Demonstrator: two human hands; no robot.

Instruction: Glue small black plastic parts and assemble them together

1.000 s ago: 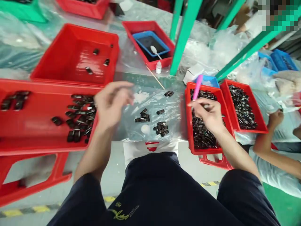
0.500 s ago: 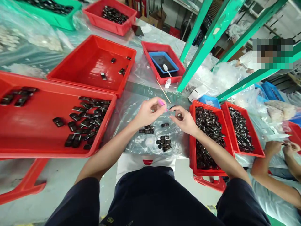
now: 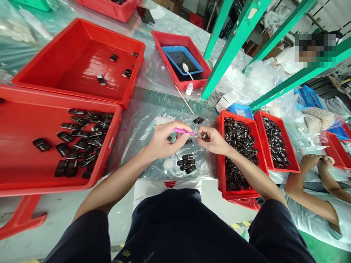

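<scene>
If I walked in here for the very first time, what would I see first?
Probably the bright pink stick in the middle, held in the person's left hand, with its tip close to the right hand. Then maybe the big red tray on the left, with shiny black pieces bunched at one end, and the thick green bar slanting up behind the table.

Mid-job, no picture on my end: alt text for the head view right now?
The left hand holds a pink pen-like tool, its tip close to the right hand, above a plastic-covered table. Small black pieces lie clustered on it, between red bins holding more.
</scene>
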